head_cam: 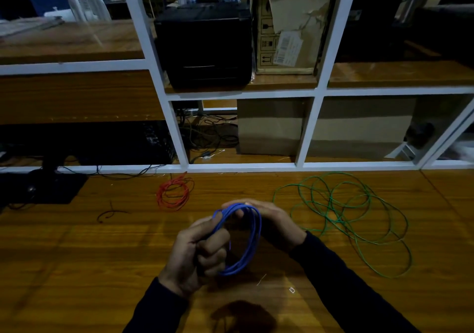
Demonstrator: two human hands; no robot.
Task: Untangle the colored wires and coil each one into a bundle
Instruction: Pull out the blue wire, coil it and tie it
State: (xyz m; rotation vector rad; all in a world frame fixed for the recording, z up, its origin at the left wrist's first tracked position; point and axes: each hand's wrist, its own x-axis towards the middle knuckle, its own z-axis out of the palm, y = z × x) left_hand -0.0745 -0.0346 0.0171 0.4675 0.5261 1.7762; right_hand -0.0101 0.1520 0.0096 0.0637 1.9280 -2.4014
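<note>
A blue wire (254,232) is wound into a round coil held upright above the wooden table (102,255). My left hand (197,250) grips the coil's left side in a fist. My right hand (269,220) curls over the coil's top right, its fingers round the strands. A red wire (174,193) lies coiled in a small bundle on the table beyond my hands. To the right, a green wire (343,212) spreads in several loose, overlapping loops.
A white-framed glass partition (241,167) bounds the table's far edge. A dark monitor base (48,186) with cables stands at the far left. A short dark wire scrap (110,213) lies left of the red bundle. Small bits (292,289) lie near my right sleeve.
</note>
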